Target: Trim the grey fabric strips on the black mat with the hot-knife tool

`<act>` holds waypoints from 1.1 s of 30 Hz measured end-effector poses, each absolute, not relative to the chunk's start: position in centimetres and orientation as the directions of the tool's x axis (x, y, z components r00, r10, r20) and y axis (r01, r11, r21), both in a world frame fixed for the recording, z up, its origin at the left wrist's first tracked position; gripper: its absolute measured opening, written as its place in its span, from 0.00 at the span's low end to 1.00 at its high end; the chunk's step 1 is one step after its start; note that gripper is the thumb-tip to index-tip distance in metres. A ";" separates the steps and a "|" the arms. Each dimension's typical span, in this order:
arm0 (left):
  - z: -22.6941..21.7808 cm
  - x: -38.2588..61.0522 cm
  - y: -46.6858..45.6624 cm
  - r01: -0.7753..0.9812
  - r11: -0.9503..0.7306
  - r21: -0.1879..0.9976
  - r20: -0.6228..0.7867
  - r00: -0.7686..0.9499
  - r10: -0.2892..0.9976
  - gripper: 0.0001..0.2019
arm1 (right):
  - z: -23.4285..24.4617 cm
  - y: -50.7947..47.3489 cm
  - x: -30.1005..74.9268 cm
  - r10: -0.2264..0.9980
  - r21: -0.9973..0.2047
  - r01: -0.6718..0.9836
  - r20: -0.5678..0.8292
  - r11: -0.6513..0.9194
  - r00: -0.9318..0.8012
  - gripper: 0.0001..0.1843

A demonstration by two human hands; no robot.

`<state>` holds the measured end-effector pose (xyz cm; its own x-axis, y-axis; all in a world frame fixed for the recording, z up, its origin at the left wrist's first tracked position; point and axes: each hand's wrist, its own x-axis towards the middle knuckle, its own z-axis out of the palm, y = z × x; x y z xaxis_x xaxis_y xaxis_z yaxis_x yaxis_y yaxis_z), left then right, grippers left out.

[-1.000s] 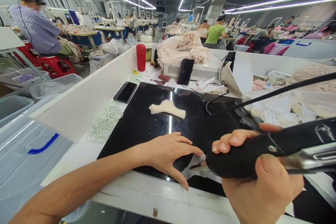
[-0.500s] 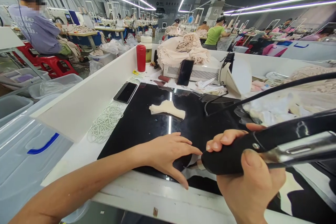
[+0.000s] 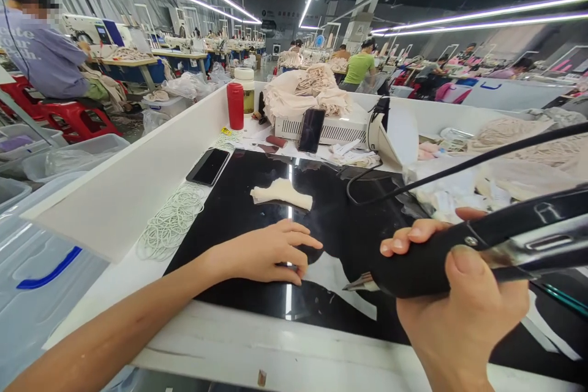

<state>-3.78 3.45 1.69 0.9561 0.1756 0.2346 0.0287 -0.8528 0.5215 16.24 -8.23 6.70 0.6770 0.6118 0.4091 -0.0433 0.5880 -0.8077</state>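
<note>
My right hand (image 3: 459,294) is wrapped around a thick black hand tool (image 3: 422,266) with a long metal lever and a pointed metal tip. Its tip is over or on a pale curved strip (image 3: 331,275) on the glossy black board (image 3: 248,165); contact cannot be made out. Left of the strip, my left hand (image 3: 271,251) hovers low or rests on the board, fingers loosely bent and apart, holding nothing visible. Beyond it lies a small folded cream fabric piece (image 3: 282,193).
Pale elastic loops (image 3: 172,223) and a phone (image 3: 209,166) lie along the left edge. A second phone (image 3: 311,130) leans on a vented white box (image 3: 342,130) with fabric on top. A black cable (image 3: 459,174) arches across the right. A red bottle (image 3: 236,106) stands at the back.
My left hand has drawn left, away from the tool's tip, its fingers more bent. My right hand and the tool have moved right, uncovering the pale strip. The whole view has shifted slightly.
</note>
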 end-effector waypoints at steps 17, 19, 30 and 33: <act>0.7 -1.0 -0.6 0.323 -0.797 0.510 0.298 0.803 0.517 0.19 | 5.4 -6.4 15.6 0.592 -0.773 -0.015 0.472 0.634 0.653 0.21; 0.3 -0.4 -1.5 0.323 -0.789 0.523 0.266 0.817 0.511 0.25 | 5.0 -6.2 15.6 0.604 -0.778 -0.014 0.476 0.628 0.639 0.21; -0.7 -0.2 -2.4 0.367 -0.781 0.505 0.178 0.841 0.510 0.37 | 4.4 -6.4 15.8 0.622 -0.778 0.000 0.502 0.628 0.601 0.20; -0.5 -0.3 -2.5 0.377 -0.779 0.502 0.169 0.840 0.516 0.38 | 4.4 -6.4 15.7 0.618 -0.786 0.016 0.498 0.618 0.608 0.20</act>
